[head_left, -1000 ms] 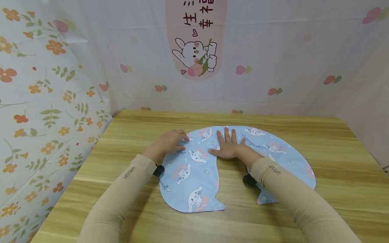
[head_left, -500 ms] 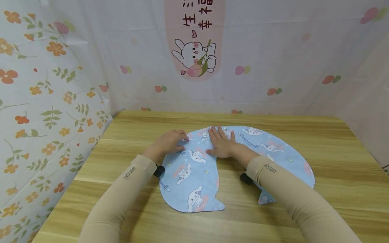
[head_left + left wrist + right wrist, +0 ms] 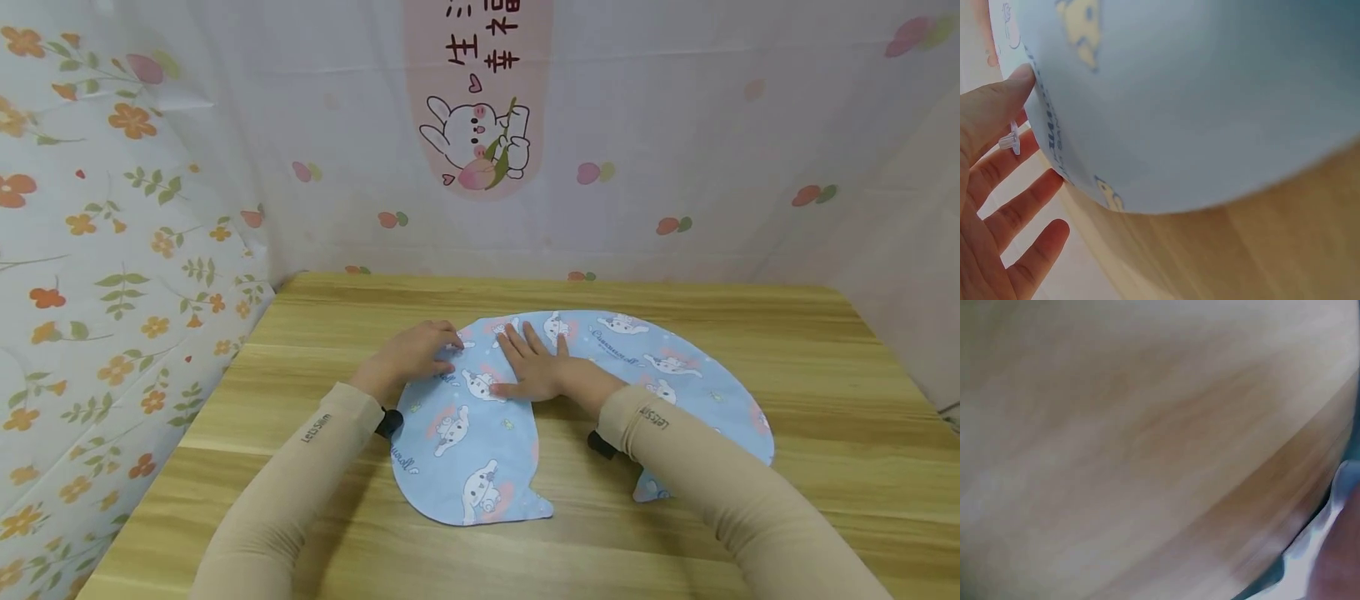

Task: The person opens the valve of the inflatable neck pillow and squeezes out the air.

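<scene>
A flat, U-shaped light blue inflatable neck pillow (image 3: 502, 442), printed with white cartoon puppies, lies on the wooden table with both ends toward me. At its upper left edge my left hand (image 3: 411, 358) pinches the rim. In the left wrist view the thumb (image 3: 1004, 103) is on the near face and the index finger goes behind the edge. A clear plastic valve (image 3: 1010, 140) shows between them. My right hand (image 3: 536, 371) rests flat with spread fingers on the pillow's top bend. The right wrist view shows mostly blurred table and a bit of the pillow's edge.
The wood-grain table (image 3: 337, 308) extends on all sides of the pillow. A white curtain (image 3: 675, 125) with a rabbit print hangs behind it, and a flowered cloth (image 3: 135, 275) hangs at the left. A black wrist camera (image 3: 602, 444) sits under the right forearm.
My right hand has slid left along the pillow's top bend, toward the left hand. The left hand stays at the upper left edge.
</scene>
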{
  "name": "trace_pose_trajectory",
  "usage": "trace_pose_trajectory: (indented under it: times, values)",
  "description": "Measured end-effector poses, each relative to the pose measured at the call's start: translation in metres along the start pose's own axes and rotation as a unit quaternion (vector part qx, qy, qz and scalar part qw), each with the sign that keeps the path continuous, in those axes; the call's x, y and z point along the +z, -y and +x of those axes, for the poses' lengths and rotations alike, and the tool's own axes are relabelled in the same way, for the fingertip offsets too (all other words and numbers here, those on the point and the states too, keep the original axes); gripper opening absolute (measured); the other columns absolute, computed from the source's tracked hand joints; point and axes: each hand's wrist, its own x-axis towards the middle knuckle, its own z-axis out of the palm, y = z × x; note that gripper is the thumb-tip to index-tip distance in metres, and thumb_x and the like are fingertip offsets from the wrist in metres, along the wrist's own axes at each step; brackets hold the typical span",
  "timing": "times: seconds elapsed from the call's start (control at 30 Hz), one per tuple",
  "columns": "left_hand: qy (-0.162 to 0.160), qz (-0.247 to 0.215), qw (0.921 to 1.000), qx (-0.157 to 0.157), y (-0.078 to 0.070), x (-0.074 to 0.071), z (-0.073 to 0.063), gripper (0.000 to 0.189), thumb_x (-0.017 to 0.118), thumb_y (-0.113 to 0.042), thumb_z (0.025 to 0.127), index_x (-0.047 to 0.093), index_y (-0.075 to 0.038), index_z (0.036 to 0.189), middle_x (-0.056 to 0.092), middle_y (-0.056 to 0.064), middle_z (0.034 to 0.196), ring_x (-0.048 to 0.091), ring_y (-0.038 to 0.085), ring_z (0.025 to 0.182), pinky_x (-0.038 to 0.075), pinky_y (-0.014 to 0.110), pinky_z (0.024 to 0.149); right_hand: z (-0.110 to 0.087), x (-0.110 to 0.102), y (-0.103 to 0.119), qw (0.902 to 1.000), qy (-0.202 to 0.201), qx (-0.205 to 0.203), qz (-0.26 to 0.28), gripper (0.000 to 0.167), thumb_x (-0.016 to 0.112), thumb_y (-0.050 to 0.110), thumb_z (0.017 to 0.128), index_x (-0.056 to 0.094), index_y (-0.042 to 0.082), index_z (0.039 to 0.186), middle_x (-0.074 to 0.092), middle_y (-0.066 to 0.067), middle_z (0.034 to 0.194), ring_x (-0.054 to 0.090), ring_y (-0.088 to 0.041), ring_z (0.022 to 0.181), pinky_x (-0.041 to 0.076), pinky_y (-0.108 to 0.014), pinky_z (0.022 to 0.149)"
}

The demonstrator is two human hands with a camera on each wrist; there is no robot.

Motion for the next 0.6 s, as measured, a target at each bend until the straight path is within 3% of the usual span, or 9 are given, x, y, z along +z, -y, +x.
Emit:
trace_pose_trajectory:
  times: [0.1,0.2,0.3,0.6]
  values:
    - [-0.002,-0.006,1.0,0.007,0.0,0.0,0.0,0.035,0.075,-0.018,0.089,0.069,-0.008,0.122,0.062,0.007,0.129,0.059,0.027,0.12,0.047,0.042,0.107,-0.004,-0.002,0.009,0.9998,-0.003,-0.022,0.002,0.097,0.037,0.071,0.095,-0.011,0.016,0.159,-0.021,-0.002,0.166,-0.023,-0.027,0.153,-0.008,-0.071,0.116]
    - [-0.003,-0.011,0.9999,0.011,0.0,0.0,0.0,0.035,0.074,-0.018,0.089,0.069,-0.007,0.122,0.062,0.009,0.129,0.059,0.028,0.121,0.047,0.042,0.107,0.001,0.0,0.016,0.9998,0.008,-0.015,-0.003,0.1,0.035,0.074,0.094,-0.013,0.016,0.159,-0.022,-0.001,0.166,-0.025,-0.025,0.152,-0.009,-0.07,0.117]
    - [-0.002,-0.009,0.9999,0.011,0.0,0.001,0.0,0.035,0.074,-0.018,0.09,0.068,-0.007,0.123,0.062,0.009,0.13,0.059,0.028,0.122,0.047,0.042,0.107,0.004,0.002,0.019,0.9995,0.016,-0.006,-0.027,0.102,0.034,0.077,0.092,-0.015,0.016,0.158,-0.024,0.0,0.165,-0.025,-0.024,0.152,-0.008,-0.068,0.118]
    - [-0.014,-0.005,0.9998,0.016,0.003,0.001,-0.001,0.033,0.074,-0.017,0.09,0.069,-0.007,0.121,0.063,0.01,0.128,0.059,0.03,0.12,0.048,0.044,0.105,-0.001,0.014,0.034,0.9944,0.061,-0.039,-0.077,0.11,0.037,0.082,0.087,-0.018,0.017,0.157,-0.029,0.0,0.163,-0.024,-0.022,0.152,-0.008,-0.063,0.12]
